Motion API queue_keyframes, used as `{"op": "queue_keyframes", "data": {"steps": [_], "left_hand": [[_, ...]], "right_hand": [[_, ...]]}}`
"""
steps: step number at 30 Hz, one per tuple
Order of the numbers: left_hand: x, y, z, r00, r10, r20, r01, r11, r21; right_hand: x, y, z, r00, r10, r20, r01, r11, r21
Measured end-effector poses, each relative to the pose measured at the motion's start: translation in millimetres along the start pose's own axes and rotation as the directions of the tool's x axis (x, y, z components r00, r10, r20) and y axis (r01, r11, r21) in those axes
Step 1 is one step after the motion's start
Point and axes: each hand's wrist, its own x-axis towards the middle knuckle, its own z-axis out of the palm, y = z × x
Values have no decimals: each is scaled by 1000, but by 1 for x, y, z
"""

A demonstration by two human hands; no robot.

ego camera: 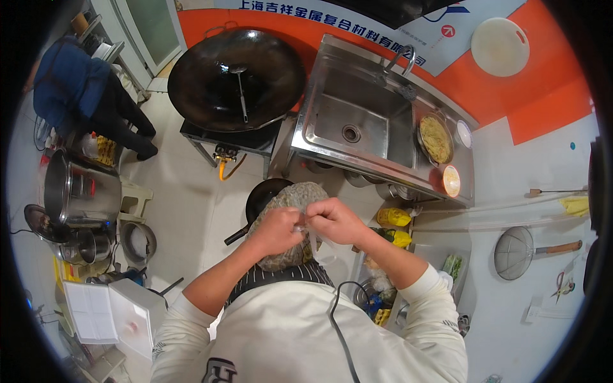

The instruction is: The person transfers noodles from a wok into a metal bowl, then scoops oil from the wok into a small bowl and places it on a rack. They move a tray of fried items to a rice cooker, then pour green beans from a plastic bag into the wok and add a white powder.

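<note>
A large, full clear plastic bag [287, 201] of greyish-brown contents hangs or rests before my body, over a striped apron. My left hand [282, 230] is closed on the bag's gathered neck. Close beside it, nearly touching, my right hand [333, 218] grips the plastic at the same neck, and loose ends of plastic trail below. What the bag holds cannot be told exactly. Behind the bag, a black frying pan [258, 198] is partly hidden, its handle pointing toward the lower left.
A huge wok [201, 91] with a ladle [242, 91] sits on a gas stove ahead. Right of it stands a steel sink [335, 119], with a dish of shredded food [436, 139] on its counter. A person [76, 91] bends at the far left, near a steel pot [96, 191].
</note>
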Motion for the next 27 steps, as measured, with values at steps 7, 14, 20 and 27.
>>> {"op": "queue_keyframes", "data": {"steps": [7, 14, 20, 27], "left_hand": [[16, -1, -1, 999, -37, 2, 37, 998, 52], [24, 6, 1, 994, -77, 84, 74, 996, 45], [26, 2, 14, 999, -44, -20, 45, 997, 69], [-10, -9, -6, 983, -159, -94, 162, 986, 29]], "right_hand": [[-11, -16, -21, 935, -170, -311, 281, 892, 354], [-8, 26, -68, 984, 16, -175, 88, 818, 569], [1, 30, -51, 991, -23, -133, 117, 640, 760], [34, -14, -44, 957, -251, 143, 219, 954, 206]]}}
